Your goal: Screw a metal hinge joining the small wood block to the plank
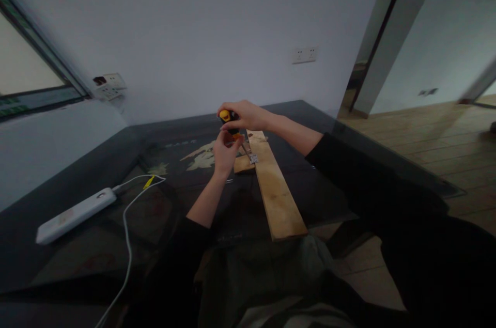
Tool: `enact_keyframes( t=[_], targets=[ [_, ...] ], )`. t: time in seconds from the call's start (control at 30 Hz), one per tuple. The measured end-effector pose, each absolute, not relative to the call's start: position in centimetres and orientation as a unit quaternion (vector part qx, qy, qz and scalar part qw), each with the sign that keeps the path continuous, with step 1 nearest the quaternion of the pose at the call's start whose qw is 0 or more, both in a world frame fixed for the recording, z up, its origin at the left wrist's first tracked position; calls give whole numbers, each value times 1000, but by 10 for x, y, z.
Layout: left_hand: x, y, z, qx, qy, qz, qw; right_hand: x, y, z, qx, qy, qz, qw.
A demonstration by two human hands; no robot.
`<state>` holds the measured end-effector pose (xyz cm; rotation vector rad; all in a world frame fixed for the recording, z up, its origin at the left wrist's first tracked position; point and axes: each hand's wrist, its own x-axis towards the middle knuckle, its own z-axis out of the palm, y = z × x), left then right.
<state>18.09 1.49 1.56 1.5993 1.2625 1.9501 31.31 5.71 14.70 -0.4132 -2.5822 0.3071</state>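
My right hand point(245, 114) is wrapped round the yellow-and-black handle of a screwdriver point(225, 116), which is held at a slant. Lower down, the fingers of my left hand point(226, 148) close about the same tool near its orange collar. The thin shaft slopes down to the right and ends at a small metal plate point(253, 158), perhaps a hinge. That plate lies on the left edge of a long wooden board point(278, 191). A shorter wooden piece point(243, 165) rests against the board's left side, partly hidden behind my left hand.
The dark glossy table point(186, 204) has a printed pale pattern and stands against the wall. On its left side lies a white power strip point(77, 216); its white cable point(127, 240) with a yellow tag point(149, 182) runs towards the front edge. Wall sockets point(305, 55) are behind.
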Motion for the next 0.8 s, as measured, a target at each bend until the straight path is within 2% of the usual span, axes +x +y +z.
enact_keyframes(
  t=[0.23,0.33,0.47,0.53,0.67,0.8],
  targets=[
    [178,15,20,584,431,672,151,312,54,143,-192,-940,88,269],
    [178,14,20,596,425,665,146,322,58,135,-182,-925,114,315],
    [178,12,22,604,427,660,130,349,63,96,-225,-860,183,420],
    [178,11,24,605,434,655,124,361,62,65,-283,-826,209,440],
    [178,10,27,605,445,649,120,368,54,7,-376,-827,232,349],
    [177,11,27,604,450,648,114,358,50,-19,-392,-843,210,303]
  ],
)
